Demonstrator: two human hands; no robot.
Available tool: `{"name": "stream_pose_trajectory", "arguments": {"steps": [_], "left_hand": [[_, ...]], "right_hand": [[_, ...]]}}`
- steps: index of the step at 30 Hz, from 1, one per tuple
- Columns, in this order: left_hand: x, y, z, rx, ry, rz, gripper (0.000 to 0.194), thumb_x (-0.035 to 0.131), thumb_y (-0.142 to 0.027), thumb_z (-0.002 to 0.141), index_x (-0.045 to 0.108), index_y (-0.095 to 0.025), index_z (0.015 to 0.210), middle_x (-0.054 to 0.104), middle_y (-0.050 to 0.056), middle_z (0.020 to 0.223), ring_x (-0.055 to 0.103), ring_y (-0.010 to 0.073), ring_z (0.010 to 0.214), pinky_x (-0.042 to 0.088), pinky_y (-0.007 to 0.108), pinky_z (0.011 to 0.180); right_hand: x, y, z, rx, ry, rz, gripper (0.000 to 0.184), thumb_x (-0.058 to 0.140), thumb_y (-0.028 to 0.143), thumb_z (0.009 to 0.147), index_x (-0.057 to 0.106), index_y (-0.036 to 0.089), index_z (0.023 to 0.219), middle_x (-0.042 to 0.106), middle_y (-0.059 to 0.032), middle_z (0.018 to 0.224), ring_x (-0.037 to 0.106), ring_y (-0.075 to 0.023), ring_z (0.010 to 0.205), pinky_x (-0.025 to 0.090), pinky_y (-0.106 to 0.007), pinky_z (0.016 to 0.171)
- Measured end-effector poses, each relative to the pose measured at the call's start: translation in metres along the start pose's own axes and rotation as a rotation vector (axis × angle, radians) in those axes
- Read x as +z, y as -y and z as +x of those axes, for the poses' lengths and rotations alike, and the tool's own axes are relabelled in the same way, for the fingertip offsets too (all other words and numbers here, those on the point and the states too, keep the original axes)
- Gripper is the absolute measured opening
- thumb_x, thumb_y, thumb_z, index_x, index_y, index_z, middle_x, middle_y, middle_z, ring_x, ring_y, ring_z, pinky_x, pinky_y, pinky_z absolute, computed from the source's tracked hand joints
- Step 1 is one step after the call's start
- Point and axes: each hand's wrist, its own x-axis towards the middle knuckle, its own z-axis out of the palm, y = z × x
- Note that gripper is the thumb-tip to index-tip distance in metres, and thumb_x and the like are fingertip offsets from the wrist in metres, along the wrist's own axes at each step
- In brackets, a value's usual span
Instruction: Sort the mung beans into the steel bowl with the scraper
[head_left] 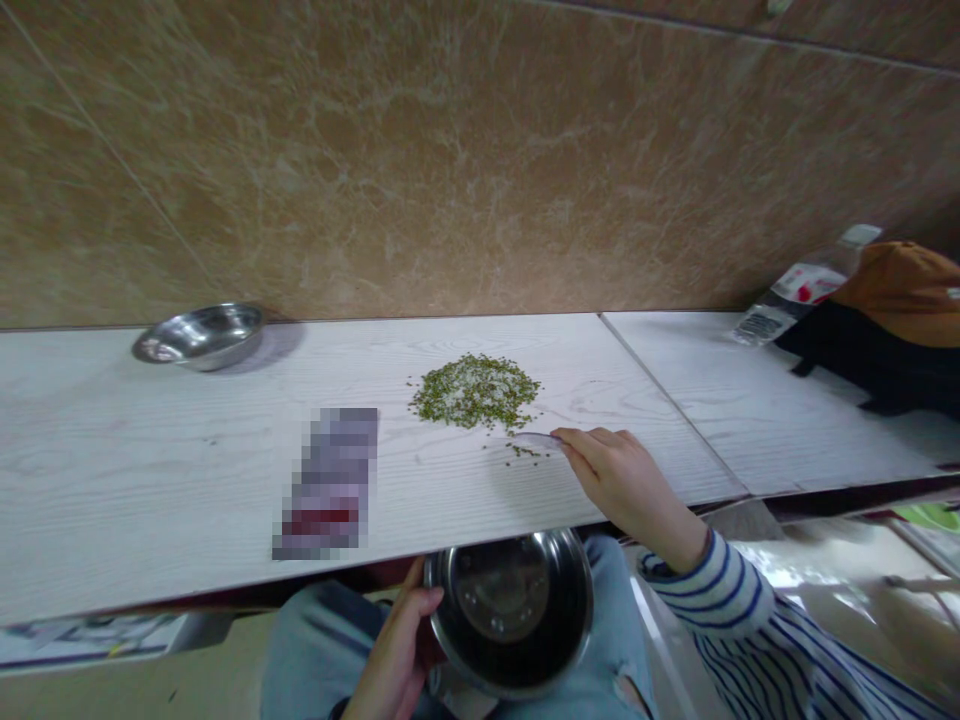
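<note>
My left hand [405,640] is closed on the left side of a steel pot [583,610], just below the counter's front edge and above my lap. The pot's mouth faces up, and its dark inside shows no clear contents. Over the counter, my right hand [622,480] pinches a thin, pale, see-through strip [534,440], whose exact kind I cannot make out. Its tip reaches the near edge of a spread of small green beans [472,390], which look like mung beans with white grains among them. A few loose beans lie below the strip.
A shallow steel bowl [202,338] stands at the back left by the tiled wall. A blurred-out flat rectangle [330,485] lies left of the beans. At the right, a plastic bottle [806,290] leans on a brown and black cloth item [900,320]. A seam crosses the white counter [150,480].
</note>
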Motion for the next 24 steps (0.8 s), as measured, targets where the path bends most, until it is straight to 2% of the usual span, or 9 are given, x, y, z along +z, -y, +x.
{"name": "stream_pose_trajectory", "arguments": {"steps": [6, 10, 14, 24], "left_hand": [[0.003, -0.002, -0.001, 0.005, -0.002, 0.006, 0.057, 0.056, -0.023, 0.072, 0.046, -0.027, 0.128, 0.066, 0.002, 0.118, 0.052, 0.0252, 0.116, 0.041, 0.038, 0.094], [0.006, -0.002, -0.003, 0.010, -0.044, -0.014, 0.059, 0.056, -0.023, 0.071, 0.045, -0.026, 0.129, 0.068, 0.003, 0.113, 0.054, 0.0250, 0.114, 0.042, 0.038, 0.093], [0.004, -0.002, -0.003, 0.003, -0.038, -0.001, 0.061, 0.056, -0.024, 0.071, 0.043, -0.027, 0.131, 0.066, 0.002, 0.117, 0.055, 0.0249, 0.114, 0.042, 0.037, 0.092], [0.001, -0.002, -0.001, -0.013, -0.014, 0.025, 0.061, 0.056, -0.024, 0.072, 0.042, -0.028, 0.132, 0.066, 0.002, 0.117, 0.054, 0.0251, 0.113, 0.042, 0.038, 0.092]], "right_hand": [[0.000, -0.009, 0.004, 0.042, -0.014, -0.005, 0.028, 0.039, 0.024, 0.092, 0.058, 0.021, 0.112, 0.069, -0.0064, 0.093, 0.063, -0.0174, 0.086, 0.040, -0.030, 0.077], [0.001, -0.006, 0.008, 0.040, 0.000, 0.005, 0.029, 0.038, 0.024, 0.093, 0.058, 0.021, 0.113, 0.069, -0.0063, 0.095, 0.062, -0.0173, 0.088, 0.040, -0.030, 0.079], [0.001, -0.002, 0.011, 0.015, 0.017, 0.014, 0.028, 0.038, 0.024, 0.093, 0.058, 0.022, 0.113, 0.069, -0.0056, 0.094, 0.062, -0.0172, 0.088, 0.040, -0.030, 0.079], [0.001, -0.009, -0.002, -0.017, -0.002, 0.067, 0.028, 0.039, 0.025, 0.092, 0.058, 0.022, 0.112, 0.068, -0.0058, 0.094, 0.062, -0.0168, 0.088, 0.041, -0.030, 0.079]]}}
